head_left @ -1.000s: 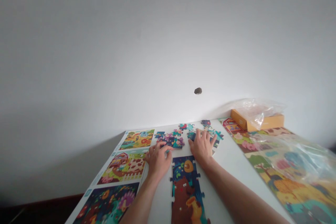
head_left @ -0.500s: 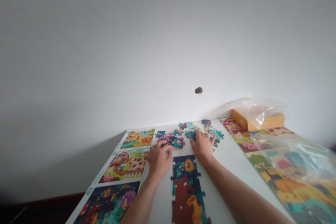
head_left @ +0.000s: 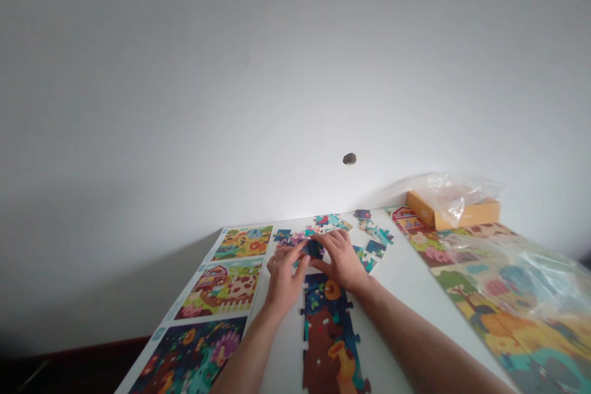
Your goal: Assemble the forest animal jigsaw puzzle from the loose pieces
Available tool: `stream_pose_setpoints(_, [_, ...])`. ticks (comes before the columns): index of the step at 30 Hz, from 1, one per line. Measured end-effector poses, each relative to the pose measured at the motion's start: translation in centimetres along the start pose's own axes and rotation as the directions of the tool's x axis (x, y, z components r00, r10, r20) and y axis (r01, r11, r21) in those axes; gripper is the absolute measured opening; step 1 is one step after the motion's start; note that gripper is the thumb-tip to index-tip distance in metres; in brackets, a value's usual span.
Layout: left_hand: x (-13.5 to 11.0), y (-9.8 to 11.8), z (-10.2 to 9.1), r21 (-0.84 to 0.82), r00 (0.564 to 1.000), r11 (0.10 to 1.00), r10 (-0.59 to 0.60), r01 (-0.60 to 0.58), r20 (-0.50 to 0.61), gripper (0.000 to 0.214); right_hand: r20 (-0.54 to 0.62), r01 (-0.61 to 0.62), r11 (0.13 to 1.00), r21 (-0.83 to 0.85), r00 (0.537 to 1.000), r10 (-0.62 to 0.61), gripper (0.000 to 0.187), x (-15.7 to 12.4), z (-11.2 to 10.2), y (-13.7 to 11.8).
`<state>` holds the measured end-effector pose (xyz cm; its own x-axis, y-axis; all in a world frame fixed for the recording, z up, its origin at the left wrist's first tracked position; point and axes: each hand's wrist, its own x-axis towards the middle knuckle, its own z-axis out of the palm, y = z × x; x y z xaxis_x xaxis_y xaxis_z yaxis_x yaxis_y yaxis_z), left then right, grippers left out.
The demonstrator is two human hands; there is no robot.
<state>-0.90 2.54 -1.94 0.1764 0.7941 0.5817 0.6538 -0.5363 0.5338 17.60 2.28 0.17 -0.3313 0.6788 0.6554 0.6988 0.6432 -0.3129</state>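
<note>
The left hand [head_left: 283, 283] and right hand [head_left: 339, 261], fingers half-curled, hold a dark puzzle piece [head_left: 313, 249] between them, just above the bear puzzle [head_left: 327, 338] on the worktop [head_left: 397, 283].

Two bare forearms, left forearm [head_left: 244, 360] and right forearm [head_left: 415, 345], slim, narrowing toward the wrists. Left hand [head_left: 284, 280] and right hand [head_left: 339, 261] also bare; fingers long and slender, nails too small to make out. Skin uncovered from fingertips down to the view's bottom edge.
</note>
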Motion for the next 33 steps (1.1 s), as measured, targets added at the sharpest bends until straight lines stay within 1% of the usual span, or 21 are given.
stream_pose_setpoints(2, [0.0,-0.3,0.0,-0.039,1.000,0.999,-0.007,0.007,-0.013,0.032,0.035,0.014,1.000,0.026,0.999,-0.015,0.046,0.0,-0.2,0.0])
stream_pose_setpoints(4, [0.0,-0.6,0.0,-0.069,0.999,0.997,-0.036,0.033,-0.041,0.031,0.060,0.004,1.000,0.031,0.998,-0.006,0.049,-0.1,-0.3,-0.2])
stream_pose_setpoints(7, [0.1,-0.7,-0.1,-0.121,0.992,0.989,-0.097,0.087,-0.081,0.029,0.074,-0.058,0.998,-0.008,0.996,0.058,0.051,0.0,-0.5,-0.4])
stream_pose_setpoints(11, [0.1,-0.5,0.0,-0.203,0.983,0.968,-0.165,0.145,-0.083,0.026,0.065,-0.140,0.988,-0.072,0.987,0.145,0.046,0.0,-0.4,-0.3])
stream_pose_setpoints(14, [0.1,-0.3,0.1,-0.258,0.978,0.951,-0.196,0.171,-0.073,0.025,0.050,-0.161,0.985,-0.065,0.985,0.165,0.037,0.0,-0.2,-0.1])
stream_pose_setpoints(16, [0.2,-0.2,0.1,-0.265,0.977,0.948,-0.201,0.174,-0.078,0.024,0.048,-0.159,0.986,-0.041,0.986,0.161,0.029,-0.1,0.0,0.1])
stream_pose_setpoints(18, [0.2,-0.4,0.0,-0.244,0.975,0.955,-0.198,0.169,-0.097,0.022,0.053,-0.151,0.988,-0.017,0.987,0.152,0.025,-0.2,0.1,0.1])
stream_pose_setpoints(20, [0.2,-0.6,0.0,-0.193,0.976,0.968,-0.184,0.161,-0.112,0.021,0.052,-0.143,0.990,0.001,0.988,0.143,0.026,-0.2,0.2,0.1])
stream_pose_setpoints(24, [0.1,-0.8,-0.2,-0.056,0.988,0.990,-0.133,0.129,-0.076,0.025,0.051,-0.120,0.993,0.022,0.992,0.119,0.029,-0.3,0.2,0.1])
stream_pose_setpoints(28, [0.1,-0.2,-0.4,-0.003,0.990,0.993,-0.118,0.118,-0.083,0.025,0.085,-0.105,0.994,0.012,0.991,0.104,0.029,-0.2,0.0,-0.3])
stream_pose_setpoints(30, [0.1,0.2,-0.6,0.024,0.990,0.992,-0.121,0.123,-0.068,0.032,0.126,-0.078,0.997,0.006,0.989,0.077,0.030,-0.1,-0.1,-0.5])
stream_pose_setpoints(31, [0.1,0.4,-0.6,0.045,0.991,0.991,-0.125,0.128,-0.054,0.034,0.133,-0.083,0.997,-0.007,0.988,0.083,0.031,0.0,-0.1,-0.6])
stream_pose_setpoints(32, [0.1,0.5,-0.7,0.065,0.991,0.989,-0.129,0.132,-0.044,0.035,0.124,-0.114,0.993,-0.036,0.985,0.117,0.033,0.0,-0.1,-0.6])
stream_pose_setpoints(33, [0.1,0.5,-0.7,0.084,0.990,0.987,-0.136,0.140,-0.044,0.034,0.097,-0.176,0.981,-0.086,0.978,0.184,0.034,0.0,0.0,-0.6])
